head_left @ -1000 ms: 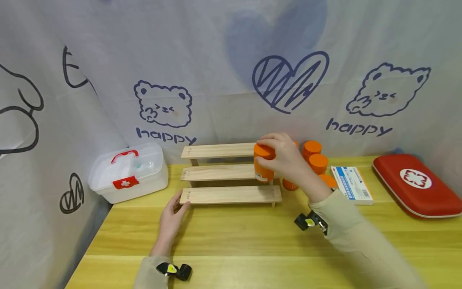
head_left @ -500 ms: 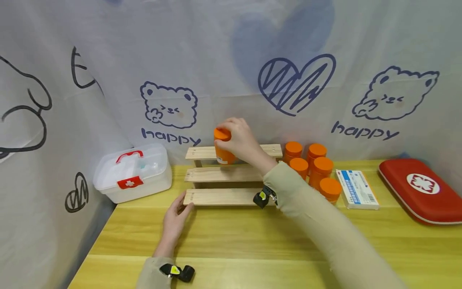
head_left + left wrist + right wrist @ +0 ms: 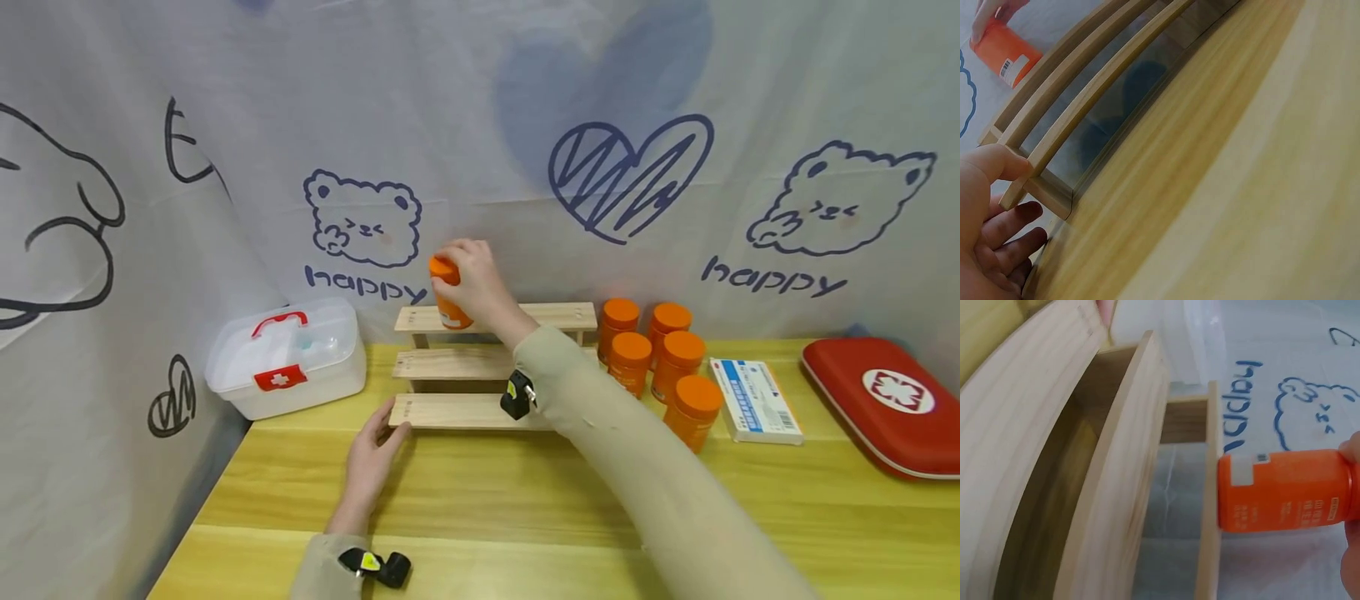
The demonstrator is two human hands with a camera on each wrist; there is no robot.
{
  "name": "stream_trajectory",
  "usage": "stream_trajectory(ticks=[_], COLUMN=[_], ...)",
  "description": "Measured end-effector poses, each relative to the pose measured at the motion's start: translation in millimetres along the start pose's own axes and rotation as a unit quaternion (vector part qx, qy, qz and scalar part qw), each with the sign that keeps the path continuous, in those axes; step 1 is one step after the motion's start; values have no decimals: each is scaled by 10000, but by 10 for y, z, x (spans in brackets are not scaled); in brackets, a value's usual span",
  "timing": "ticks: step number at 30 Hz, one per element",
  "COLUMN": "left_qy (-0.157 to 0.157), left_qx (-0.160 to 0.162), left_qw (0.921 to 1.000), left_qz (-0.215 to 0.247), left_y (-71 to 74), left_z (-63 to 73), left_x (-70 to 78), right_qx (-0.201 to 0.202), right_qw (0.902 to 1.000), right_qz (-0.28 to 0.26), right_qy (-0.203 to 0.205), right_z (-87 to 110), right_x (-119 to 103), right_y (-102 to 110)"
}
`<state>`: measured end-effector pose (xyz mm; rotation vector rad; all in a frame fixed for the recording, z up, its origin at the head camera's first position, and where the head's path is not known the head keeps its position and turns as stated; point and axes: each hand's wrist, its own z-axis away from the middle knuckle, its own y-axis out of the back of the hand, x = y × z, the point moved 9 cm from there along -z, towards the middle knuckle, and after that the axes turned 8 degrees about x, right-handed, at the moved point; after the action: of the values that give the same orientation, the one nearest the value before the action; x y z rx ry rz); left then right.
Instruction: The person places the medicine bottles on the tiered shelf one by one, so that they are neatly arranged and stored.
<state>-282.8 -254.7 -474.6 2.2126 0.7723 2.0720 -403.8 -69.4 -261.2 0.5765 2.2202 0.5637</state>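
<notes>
My right hand [image 3: 477,282] grips an orange pill bottle [image 3: 453,310] by its cap at the top tier of a three-tier wooden shelf [image 3: 457,408]. In the right wrist view the bottle [image 3: 1285,489] has its base right at the top board's edge; white lettering and a pale label show on its side. At the shelf's lower left corner, my left hand [image 3: 367,467] pinches the end of the bottom board. The left wrist view shows the thumb on one face of that board and fingers curled below it. My right forearm hides part of the shelf's right side.
Several orange pill bottles [image 3: 630,360] stand on the table [image 3: 480,508] right of the shelf. Beside them lie a white-and-blue medicine box [image 3: 756,402] and a red first-aid case [image 3: 885,404]. A clear-lidded first-aid box [image 3: 288,358] stands at left. A printed curtain [image 3: 495,167] hangs behind.
My right hand has carried the bottle leftward and up from the middle tier's right end to the top tier's left part, where it now tilts. My left hand stays at the shelf's corner.
</notes>
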Motion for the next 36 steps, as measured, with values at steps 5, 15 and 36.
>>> stream_trajectory(ticks=[5,15,36], left_qy=[81,31,58], left_qx=[-55,-105,-56], left_qw=[10000,9999,9999], left_qz=[-17,-32,-75], left_y=[-15,-36,-17], left_z=[-2,-7,-3], left_x=[-12,-3,7], right_qx=[-141,-49,-493], right_qw=[9998,10000,9941], right_qz=[105,-24,876], right_qy=[111,-60,-403], right_z=[13,248,1519], right_x=[54,177,830], right_y=[-30,306,1342])
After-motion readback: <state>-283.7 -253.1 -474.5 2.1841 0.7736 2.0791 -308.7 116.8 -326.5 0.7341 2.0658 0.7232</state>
